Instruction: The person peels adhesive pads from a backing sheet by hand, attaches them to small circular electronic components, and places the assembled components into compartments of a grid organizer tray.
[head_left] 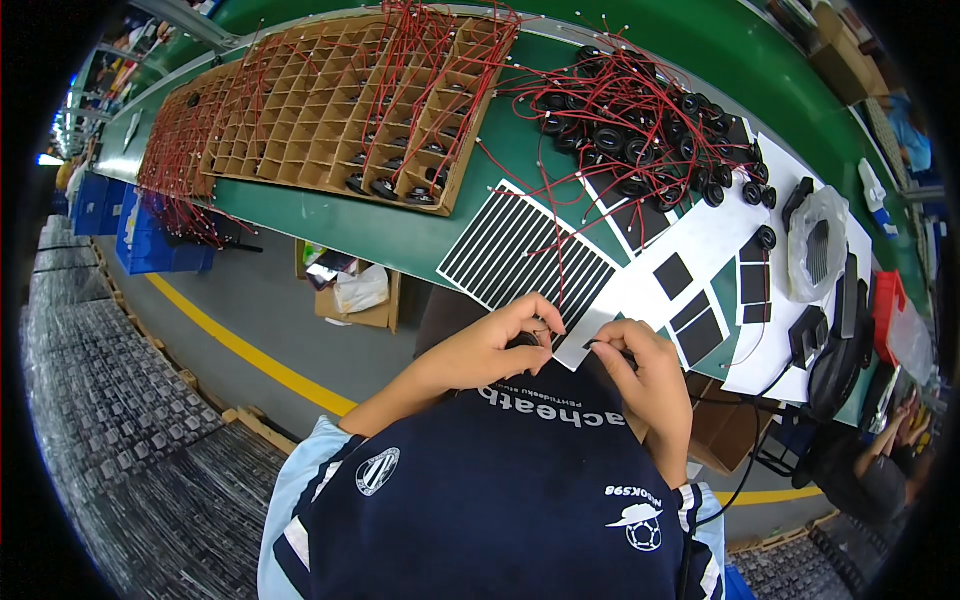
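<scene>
My left hand (505,345) is curled at the table's front edge around a small round black part (524,341), mostly hidden by the fingers. It resembles the black speaker-like discs on the table, and a red wire runs up near it. Just to its right, my right hand (640,365) pinches a small dark piece (592,344) between thumb and forefinger; it looks like a thin black strip. The hands are a short gap apart. Beyond them lies a white sheet with rows of black strips (530,245).
A heap of black round parts with red wires (630,130) covers the table's far right. Divided cardboard trays (290,130) hold similar parts at the left. White sheets with black rectangles (673,275), a plastic-wrapped roll (817,245) and a black cable (765,400) lie right.
</scene>
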